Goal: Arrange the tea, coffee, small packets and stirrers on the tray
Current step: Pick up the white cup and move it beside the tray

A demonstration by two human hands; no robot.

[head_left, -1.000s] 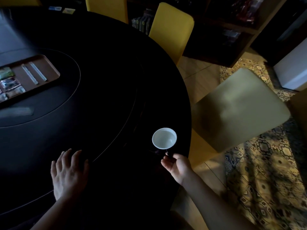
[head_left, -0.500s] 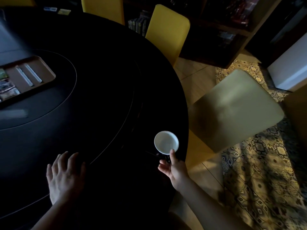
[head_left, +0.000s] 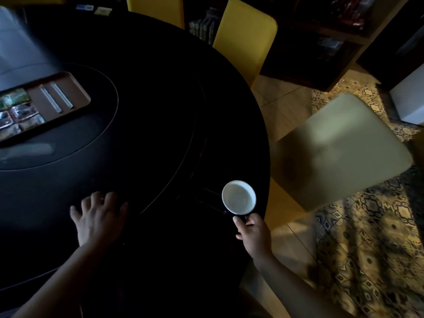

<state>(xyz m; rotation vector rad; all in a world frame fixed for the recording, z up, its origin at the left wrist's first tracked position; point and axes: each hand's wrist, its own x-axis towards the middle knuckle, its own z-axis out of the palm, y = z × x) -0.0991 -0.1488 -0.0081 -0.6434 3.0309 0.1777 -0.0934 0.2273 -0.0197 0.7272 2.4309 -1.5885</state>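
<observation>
In the head view, the right hand (head_left: 252,228) pinches the handle of a cup (head_left: 238,198) near the table's edge, probably to carry it. The left hand (head_left: 98,216) rests flat and spread for support. Far beyond it, the tray (head_left: 79,92) holds packets (head_left: 17,111) and stirrers (head_left: 56,99).

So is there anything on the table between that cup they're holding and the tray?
Nothing visible. The right hand holds the cup by its handle near the table's edge, and the dark tabletop between it and the brown tray looks bare, though it is very dim.
</observation>
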